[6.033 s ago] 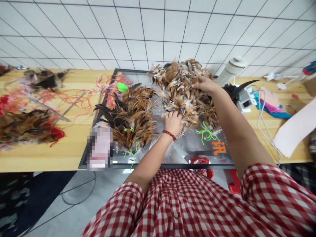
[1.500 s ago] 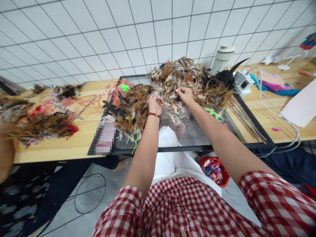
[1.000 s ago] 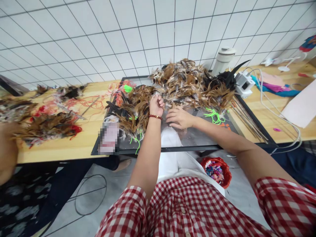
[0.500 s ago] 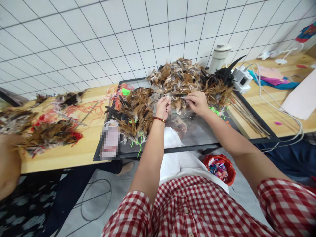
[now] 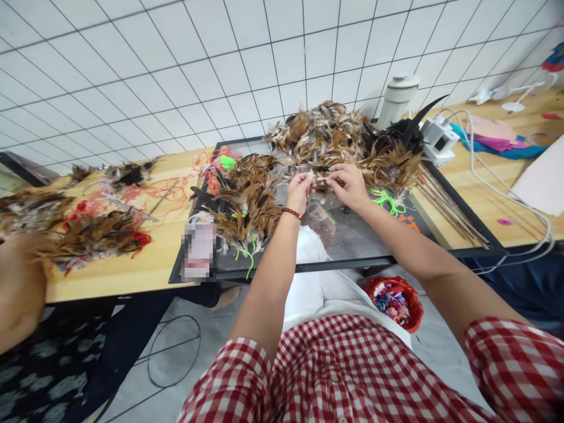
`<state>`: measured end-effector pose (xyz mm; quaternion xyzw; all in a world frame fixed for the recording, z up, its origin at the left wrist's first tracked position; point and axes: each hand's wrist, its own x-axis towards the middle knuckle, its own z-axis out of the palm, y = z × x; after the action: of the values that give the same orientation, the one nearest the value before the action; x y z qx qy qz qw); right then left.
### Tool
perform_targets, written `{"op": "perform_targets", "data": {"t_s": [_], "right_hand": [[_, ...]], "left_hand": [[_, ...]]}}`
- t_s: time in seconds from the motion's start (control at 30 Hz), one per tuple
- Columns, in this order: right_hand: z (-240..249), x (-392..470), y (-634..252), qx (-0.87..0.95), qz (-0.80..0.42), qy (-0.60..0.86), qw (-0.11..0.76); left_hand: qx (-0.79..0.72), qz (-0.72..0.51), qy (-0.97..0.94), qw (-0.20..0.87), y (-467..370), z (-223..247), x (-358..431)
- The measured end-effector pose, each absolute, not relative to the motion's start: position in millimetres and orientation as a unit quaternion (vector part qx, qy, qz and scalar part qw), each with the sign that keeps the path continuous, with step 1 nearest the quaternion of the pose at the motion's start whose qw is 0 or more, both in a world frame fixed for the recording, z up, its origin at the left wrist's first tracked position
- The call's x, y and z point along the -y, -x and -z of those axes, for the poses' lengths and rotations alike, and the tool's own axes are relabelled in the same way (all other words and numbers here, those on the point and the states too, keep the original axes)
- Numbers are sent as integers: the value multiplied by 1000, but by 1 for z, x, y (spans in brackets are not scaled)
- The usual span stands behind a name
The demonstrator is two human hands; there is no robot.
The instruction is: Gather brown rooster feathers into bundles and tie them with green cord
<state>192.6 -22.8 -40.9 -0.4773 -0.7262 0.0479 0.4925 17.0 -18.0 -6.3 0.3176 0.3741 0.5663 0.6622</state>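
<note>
My left hand [image 5: 300, 192], with a red bead bracelet at the wrist, is closed in a pinch over the dark tray [image 5: 352, 238]. Close to its right, my right hand [image 5: 348, 185] has its fingers pinched together too. Something small and pale, perhaps a feather, shows between the fingertips, too small to make out. Behind both hands rises a large heap of brown feathers [image 5: 324, 132]. Tied brown feather bunches [image 5: 247, 205] with green strings lie left of my left hand. Green string [image 5: 388, 201] lies right of my right hand.
A white bottle [image 5: 398, 100] and a power adapter [image 5: 439, 140] with white cables stand at the back right. Thin sticks [image 5: 453, 208] lie on the tray's right side. At the left, a co-worker's arm [image 5: 20, 288] is beside more feathers [image 5: 92, 235]. A red basket [image 5: 412, 305] is below.
My hands have come closer together, the left moving slightly right. The whole view has shifted a little.
</note>
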Motion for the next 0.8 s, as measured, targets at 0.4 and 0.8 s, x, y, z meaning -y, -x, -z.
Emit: {"op": "perform_targets", "data": {"t_s": [0.4,0.8], "right_hand": [[31,30,-165,540,-409,424,600],[32,32,-164,526,-455,441,567]], "left_hand": [[-340,-595,-234,689,-29,4,23],[-339,-553,-273,710,-32,14,24]]}}
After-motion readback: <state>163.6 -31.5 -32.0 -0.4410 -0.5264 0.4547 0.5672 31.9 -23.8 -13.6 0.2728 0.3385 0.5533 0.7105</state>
